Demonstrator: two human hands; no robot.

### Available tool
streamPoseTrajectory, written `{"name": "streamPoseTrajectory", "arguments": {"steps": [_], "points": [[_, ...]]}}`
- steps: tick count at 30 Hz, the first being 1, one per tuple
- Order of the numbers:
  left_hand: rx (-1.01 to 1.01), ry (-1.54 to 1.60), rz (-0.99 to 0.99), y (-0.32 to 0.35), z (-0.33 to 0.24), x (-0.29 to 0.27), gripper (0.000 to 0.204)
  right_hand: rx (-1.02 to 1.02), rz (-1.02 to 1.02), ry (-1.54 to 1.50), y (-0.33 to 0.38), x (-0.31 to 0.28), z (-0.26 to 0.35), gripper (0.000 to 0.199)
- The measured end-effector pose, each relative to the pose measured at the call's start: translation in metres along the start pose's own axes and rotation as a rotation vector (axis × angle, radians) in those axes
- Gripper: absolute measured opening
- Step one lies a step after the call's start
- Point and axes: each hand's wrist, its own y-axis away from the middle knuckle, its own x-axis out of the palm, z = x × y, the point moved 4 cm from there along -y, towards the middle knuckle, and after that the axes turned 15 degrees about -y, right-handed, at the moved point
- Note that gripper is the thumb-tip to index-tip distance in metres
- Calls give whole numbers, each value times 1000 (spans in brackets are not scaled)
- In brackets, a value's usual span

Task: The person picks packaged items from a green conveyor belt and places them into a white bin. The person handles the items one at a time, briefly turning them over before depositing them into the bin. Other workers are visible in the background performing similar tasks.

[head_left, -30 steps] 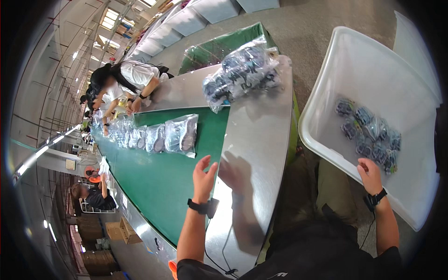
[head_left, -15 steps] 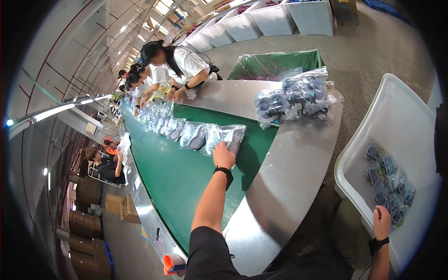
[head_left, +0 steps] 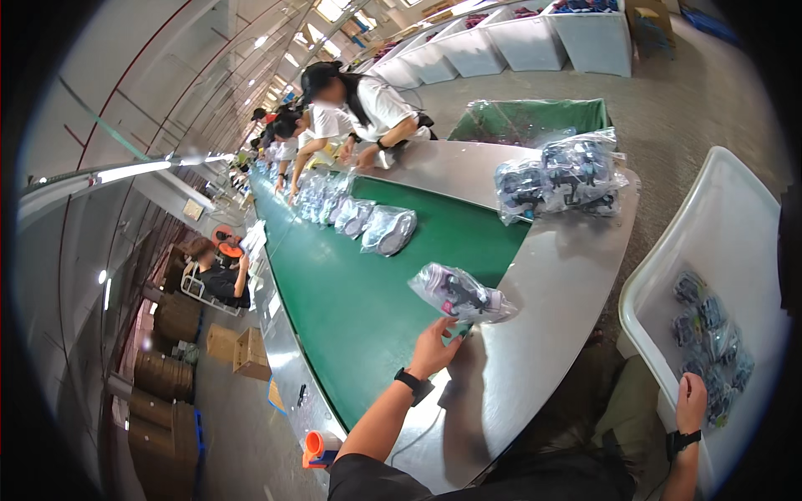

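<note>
My left hand (head_left: 434,346) reaches over the near corner of the green conveyor belt (head_left: 326,326), its thumb and fingers at the lower edge of a clear plastic bag (head_left: 462,294). Inside the bag are grey and dark strapped pieces that look like sandals, with a spot of pink. The bag lies tilted across the belt and the metal border (head_left: 551,284). At the rim of a white tub (head_left: 660,250), my right hand (head_left: 692,402) has its fingers curled; anything in them is hidden. Several similar bags (head_left: 710,334) lie inside that tub.
More bags (head_left: 388,230) line the belt's far side. Another pile of bags (head_left: 560,175) sits on the metal border at the right, before a green-lined bin (head_left: 535,117). Co-workers (head_left: 380,108) stand along the far edge. An orange holder (head_left: 317,447) is at the near left.
My left hand has drawn the nearest bag away from the row, toward me and to the right, and its strapped side now shows. My right hand stays by the tub. The view has shifted.
</note>
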Motion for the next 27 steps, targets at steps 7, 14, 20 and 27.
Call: {"name": "streamPoseTrajectory", "arguments": {"steps": [7,14,20,27], "points": [[-536,950,98,37,36,-1,55,-23,51,-3,-7,3,-25,26],[-561,721,-309,7,66,-7,74,-2,49,2,-6,0,-30,27],[17,117,-264,-83,58,-15,99,-48,47,30,-5,2,-24,27],[-42,144,-94,-97,39,-12,91,-64,56,20,0,-3,-13,27]]}}
